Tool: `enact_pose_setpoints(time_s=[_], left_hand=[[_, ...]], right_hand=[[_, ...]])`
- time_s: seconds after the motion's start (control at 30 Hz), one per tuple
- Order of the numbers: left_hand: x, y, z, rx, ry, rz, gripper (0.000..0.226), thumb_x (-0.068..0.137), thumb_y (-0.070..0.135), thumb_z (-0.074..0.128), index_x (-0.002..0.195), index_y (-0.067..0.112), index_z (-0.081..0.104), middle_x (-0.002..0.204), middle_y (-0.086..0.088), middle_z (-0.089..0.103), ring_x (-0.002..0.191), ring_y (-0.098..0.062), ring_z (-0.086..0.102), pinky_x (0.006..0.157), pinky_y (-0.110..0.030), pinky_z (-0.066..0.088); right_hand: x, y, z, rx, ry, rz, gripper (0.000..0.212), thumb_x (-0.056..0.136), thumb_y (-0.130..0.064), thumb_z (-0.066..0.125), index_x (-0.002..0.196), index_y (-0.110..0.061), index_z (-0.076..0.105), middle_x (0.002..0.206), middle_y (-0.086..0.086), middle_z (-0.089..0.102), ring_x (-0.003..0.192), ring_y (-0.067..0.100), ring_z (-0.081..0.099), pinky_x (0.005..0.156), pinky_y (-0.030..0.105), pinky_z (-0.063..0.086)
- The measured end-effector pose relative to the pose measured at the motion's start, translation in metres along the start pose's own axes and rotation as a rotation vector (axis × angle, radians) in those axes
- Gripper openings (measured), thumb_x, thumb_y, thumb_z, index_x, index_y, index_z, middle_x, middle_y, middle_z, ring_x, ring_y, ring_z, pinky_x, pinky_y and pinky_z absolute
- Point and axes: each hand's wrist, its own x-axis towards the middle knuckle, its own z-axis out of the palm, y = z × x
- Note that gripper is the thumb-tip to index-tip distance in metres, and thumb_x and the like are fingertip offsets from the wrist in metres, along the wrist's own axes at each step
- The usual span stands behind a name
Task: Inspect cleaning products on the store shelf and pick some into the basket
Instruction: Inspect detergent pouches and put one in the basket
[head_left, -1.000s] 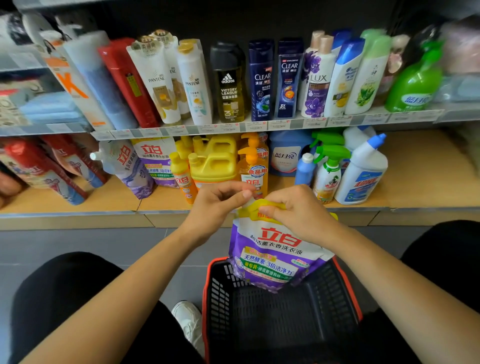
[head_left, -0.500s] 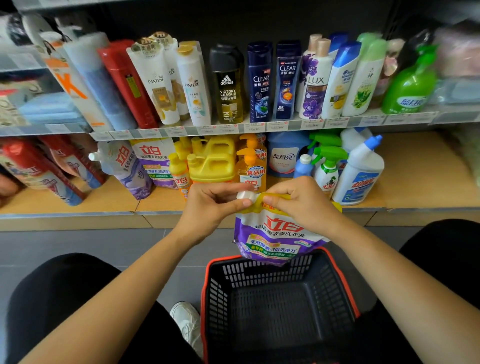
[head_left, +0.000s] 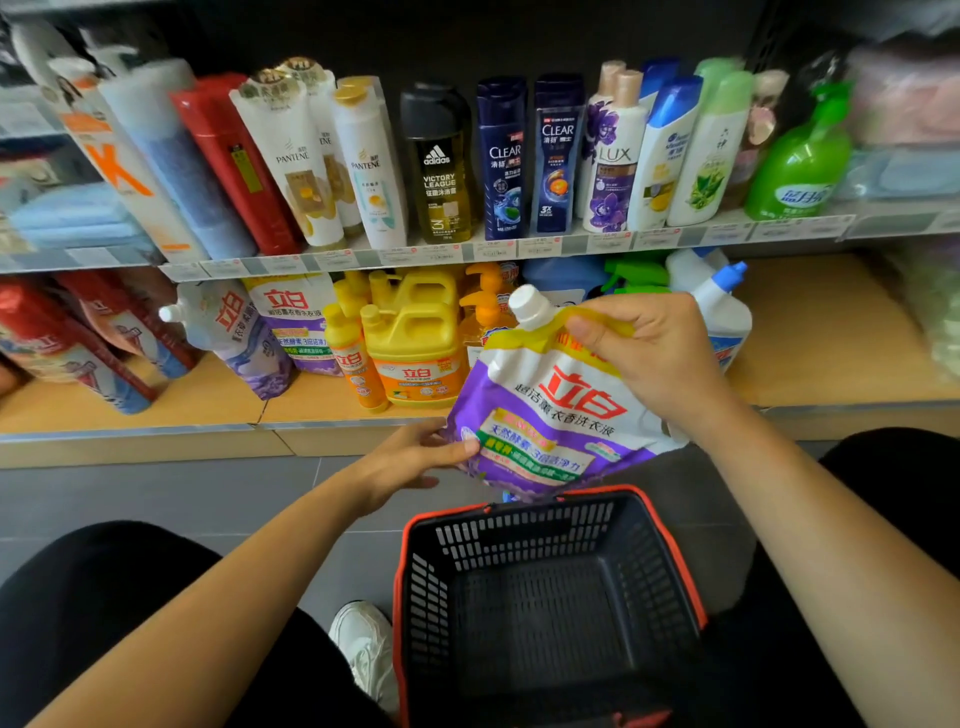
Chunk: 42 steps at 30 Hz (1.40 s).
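Head view: a purple and white detergent pouch (head_left: 545, 415) is held up in 2 hands, tilted, just above the far rim of the basket (head_left: 519, 535) and in front of the lower shelf (head_left: 831, 353).
Pouch: large red characters are printed across the front, a yellow band runs along the top, and a white cap (head_left: 530, 306) is fitted at the upper left corner.
Right hand (head_left: 654, 358): the yellow top edge is pinched between thumb and curled fingers, just beside the cap.
Left hand (head_left: 415, 457): the lower left corner is pinched, with the thumb pressed on the front and the fingers behind; how far those fingers are spread cannot be told.
Basket: a black slotted basket with a red rim is set on the floor (head_left: 156, 493) between the knees, directly below the pouch.
Lower shelf: a yellow jug (head_left: 415, 338) and a matching pouch on the shelf (head_left: 293, 322) are seen left of the held one; a white bottle with a blue cap (head_left: 724, 312) is partly hidden behind the right hand.
Upper shelf (head_left: 571, 244): a row of shampoo bottles (head_left: 501, 156) is stood upright, with a green pump bottle (head_left: 795, 166) toward the right end.
Floor: grey tiles are seen, and 1 white shoe (head_left: 363, 644) is placed just left of the basket.
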Motion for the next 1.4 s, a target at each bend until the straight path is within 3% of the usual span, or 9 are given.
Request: enact_pose_setpoints(time_s=[0.1, 0.27, 0.37, 0.53, 0.8, 0.93, 1.03, 1.17, 1.4], left_hand=[[0.011, -0.010, 0.009, -0.169, 0.049, 0.055, 0.033, 0.089, 0.023, 0.076, 0.118, 0.015, 0.061, 0.113, -0.005, 0.076, 0.100, -0.017, 0.073, 0.088, -0.032, 0.058], [0.019, -0.009, 0.011, -0.332, 0.225, 0.137, 0.004, 0.094, 0.012, 0.067, 0.097, 0.010, 0.067, 0.093, -0.011, 0.077, 0.085, -0.022, 0.072, 0.074, -0.028, 0.063], [0.021, -0.005, 0.007, -0.230, 0.369, 0.194, 0.019, 0.093, 0.016, 0.071, 0.089, -0.002, 0.066, 0.083, -0.012, 0.075, 0.077, -0.021, 0.067, 0.065, -0.027, 0.057], [0.013, 0.014, -0.005, -0.131, 0.504, 0.404, 0.042, 0.090, 0.017, 0.075, 0.077, -0.019, 0.058, 0.064, -0.019, 0.058, 0.064, -0.013, 0.052, 0.063, -0.031, 0.046], [-0.031, 0.068, -0.008, -0.047, 0.531, 0.708, 0.008, 0.087, 0.031, 0.074, 0.081, 0.034, 0.079, 0.082, 0.005, 0.079, 0.079, -0.011, 0.077, 0.059, -0.019, 0.057], [-0.042, 0.087, 0.004, 0.112, 0.507, 0.810, 0.010, 0.088, 0.026, 0.075, 0.090, 0.036, 0.077, 0.084, 0.016, 0.078, 0.077, -0.006, 0.075, 0.060, -0.017, 0.056], [-0.048, 0.090, 0.013, 0.172, 0.483, 0.837, 0.013, 0.087, 0.025, 0.076, 0.090, 0.037, 0.076, 0.084, 0.019, 0.077, 0.075, -0.005, 0.074, 0.062, -0.019, 0.057], [-0.053, 0.088, 0.018, 0.089, 0.404, 0.814, 0.009, 0.088, 0.023, 0.076, 0.091, 0.030, 0.080, 0.084, 0.010, 0.079, 0.074, -0.012, 0.076, 0.059, -0.020, 0.057], [-0.058, 0.082, 0.001, 0.075, 0.472, 0.914, 0.005, 0.091, 0.027, 0.075, 0.093, 0.025, 0.079, 0.091, 0.004, 0.078, 0.067, -0.011, 0.064, 0.055, -0.028, 0.051]], right_hand=[[0.002, -0.003, -0.002, 0.010, 0.049, 0.006, 0.024, 0.093, -0.008, 0.066, 0.094, -0.032, 0.071, 0.075, -0.030, 0.070, 0.072, -0.011, 0.063, 0.066, 0.007, 0.047], [0.008, 0.019, -0.021, -0.023, 0.239, 0.168, 0.014, 0.095, -0.019, 0.068, 0.084, -0.020, 0.077, 0.067, -0.003, 0.070, 0.062, -0.001, 0.057, 0.057, 0.019, 0.049], [0.009, 0.043, -0.029, -0.057, 0.322, 0.300, 0.026, 0.094, -0.026, 0.069, 0.085, -0.003, 0.075, 0.074, 0.020, 0.069, 0.064, 0.010, 0.059, 0.060, 0.029, 0.051], [0.007, 0.082, -0.029, 0.013, 0.472, 0.455, 0.028, 0.093, -0.023, 0.070, 0.089, 0.004, 0.074, 0.074, 0.006, 0.058, 0.072, 0.013, 0.051, 0.069, 0.030, 0.048], [0.001, 0.096, -0.019, -0.012, 0.550, 0.569, 0.033, 0.089, -0.011, 0.073, 0.121, -0.003, 0.068, 0.105, 0.011, 0.073, 0.099, 0.023, 0.068, 0.098, 0.046, 0.054], [-0.003, 0.051, 0.008, -0.148, 0.189, 0.262, 0.040, 0.084, -0.019, 0.079, 0.123, -0.017, 0.069, 0.117, -0.006, 0.069, 0.108, 0.005, 0.063, 0.092, 0.017, 0.051], [-0.012, 0.030, 0.039, -0.048, -0.127, 0.209, 0.034, 0.089, -0.015, 0.074, 0.123, -0.016, 0.069, 0.120, -0.001, 0.070, 0.112, 0.009, 0.065, 0.097, 0.026, 0.052], [-0.018, 0.025, 0.057, 0.117, -0.132, 0.246, 0.016, 0.096, -0.006, 0.062, 0.105, -0.015, 0.072, 0.097, 0.006, 0.077, 0.087, 0.018, 0.073, 0.078, 0.037, 0.059], [-0.012, 0.026, 0.027, 0.212, -0.186, 0.269, 0.030, 0.095, -0.001, 0.061, 0.094, -0.027, 0.075, 0.085, -0.008, 0.078, 0.079, 0.005, 0.072, 0.070, 0.017, 0.055]])
